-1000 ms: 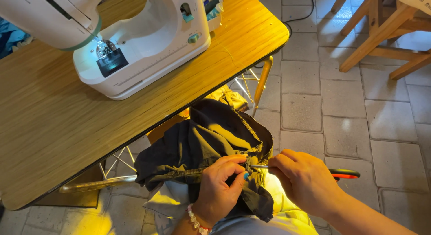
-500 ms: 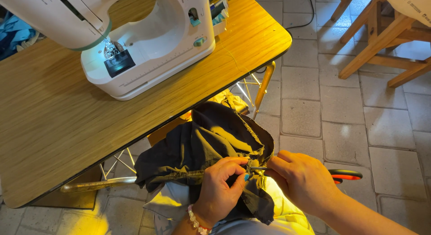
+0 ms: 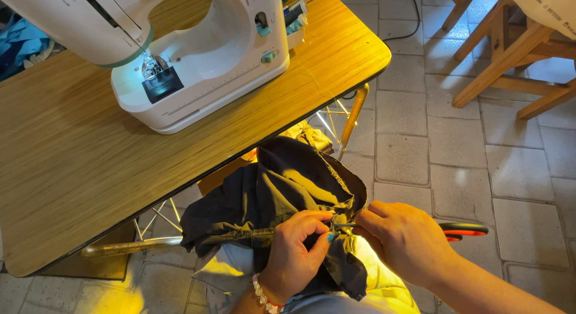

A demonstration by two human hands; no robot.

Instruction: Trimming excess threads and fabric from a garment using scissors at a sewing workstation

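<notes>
Two hands are working on your lap: your left hand is pinching the frayed seam of the dark garment, and your right hand is gripping orange-handled scissors. Keep the seam taut and snip only thread. Beyond, a glossy white sewing machine is sitting on the wood-grain worktop.

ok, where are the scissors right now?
In the head view the scissors are low on the right, held in the right hand, their black-and-orange handles sticking out past it over the paved floor, blades toward the dark fabric.
</notes>
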